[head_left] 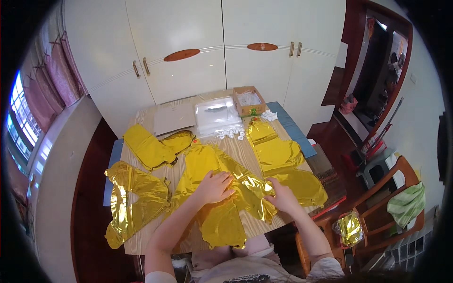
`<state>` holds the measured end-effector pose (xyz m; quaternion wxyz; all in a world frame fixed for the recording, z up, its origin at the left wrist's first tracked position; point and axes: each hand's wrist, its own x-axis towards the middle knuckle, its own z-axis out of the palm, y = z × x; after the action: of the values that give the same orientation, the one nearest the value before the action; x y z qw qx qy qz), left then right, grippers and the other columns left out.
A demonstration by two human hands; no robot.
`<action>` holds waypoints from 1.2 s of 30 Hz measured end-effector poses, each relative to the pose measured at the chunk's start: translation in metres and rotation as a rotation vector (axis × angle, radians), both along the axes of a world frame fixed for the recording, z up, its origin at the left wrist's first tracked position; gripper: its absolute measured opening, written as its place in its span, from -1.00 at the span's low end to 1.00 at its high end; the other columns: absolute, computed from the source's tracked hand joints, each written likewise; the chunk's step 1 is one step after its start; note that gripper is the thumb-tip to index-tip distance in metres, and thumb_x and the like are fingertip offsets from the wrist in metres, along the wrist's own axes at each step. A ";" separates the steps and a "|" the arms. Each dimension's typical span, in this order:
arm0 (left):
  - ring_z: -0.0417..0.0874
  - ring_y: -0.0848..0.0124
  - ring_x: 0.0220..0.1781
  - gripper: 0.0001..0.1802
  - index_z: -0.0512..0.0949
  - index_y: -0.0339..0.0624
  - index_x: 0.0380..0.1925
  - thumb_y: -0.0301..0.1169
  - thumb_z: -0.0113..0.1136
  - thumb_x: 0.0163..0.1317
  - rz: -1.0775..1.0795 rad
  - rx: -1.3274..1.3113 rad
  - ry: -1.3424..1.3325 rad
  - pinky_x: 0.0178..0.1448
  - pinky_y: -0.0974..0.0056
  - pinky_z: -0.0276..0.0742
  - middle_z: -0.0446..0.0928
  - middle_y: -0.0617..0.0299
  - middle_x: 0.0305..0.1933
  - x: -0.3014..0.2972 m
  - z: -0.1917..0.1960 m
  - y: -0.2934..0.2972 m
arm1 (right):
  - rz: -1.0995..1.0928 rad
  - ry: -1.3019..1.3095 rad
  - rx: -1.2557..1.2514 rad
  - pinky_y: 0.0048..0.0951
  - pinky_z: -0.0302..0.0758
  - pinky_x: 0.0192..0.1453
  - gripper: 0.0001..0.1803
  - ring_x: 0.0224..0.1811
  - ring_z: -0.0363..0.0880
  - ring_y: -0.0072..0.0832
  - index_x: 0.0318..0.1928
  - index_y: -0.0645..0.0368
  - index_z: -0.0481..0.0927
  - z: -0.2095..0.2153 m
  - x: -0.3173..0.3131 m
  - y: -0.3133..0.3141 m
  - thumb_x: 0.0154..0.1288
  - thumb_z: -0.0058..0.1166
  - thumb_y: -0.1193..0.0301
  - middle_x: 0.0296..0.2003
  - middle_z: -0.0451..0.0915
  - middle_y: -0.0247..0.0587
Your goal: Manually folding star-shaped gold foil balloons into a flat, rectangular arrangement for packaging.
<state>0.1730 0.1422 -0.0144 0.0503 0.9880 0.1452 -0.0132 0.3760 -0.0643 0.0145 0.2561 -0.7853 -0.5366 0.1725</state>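
In front of me on the table lies a flat, uninflated gold foil balloon (201, 162), its shiny sheet creased and partly folded. My left hand (214, 187) rests palm down on its middle with the fingers stretched out. At the right side of the same foil, my right hand (284, 198) has thumb and fingers closed on the edge. Another flat gold foil balloon (150, 189) is spread at the left. Farther back on that side lies a folded one (150, 147). A large gold foil balloon (277, 153) stretches along the table's right.
Clear plastic bags (218, 116) lie at the back beside a grey-white sheet (173, 119). A cardboard box (249, 100) holds white plastic pieces. Small white rolls (231, 133) sit before the bags. A wooden chair (394, 188) at the right carries a gold foil packet (350, 229).
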 end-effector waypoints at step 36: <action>0.36 -0.01 0.35 -0.36 0.41 -0.42 0.15 -0.22 0.14 0.11 -0.143 -0.041 0.037 0.39 0.05 0.27 0.40 -0.20 0.25 -0.003 0.005 -0.026 | 0.170 0.142 0.655 -0.44 0.56 -0.21 -0.61 -0.25 0.63 -0.29 0.07 0.17 0.52 0.011 -0.119 -0.009 0.19 0.18 0.59 -0.18 0.58 -0.10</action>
<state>0.1704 0.1159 -0.0095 0.0667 0.9942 0.0749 -0.0380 0.2570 -0.0728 0.0258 0.5160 -0.5999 -0.6079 0.0658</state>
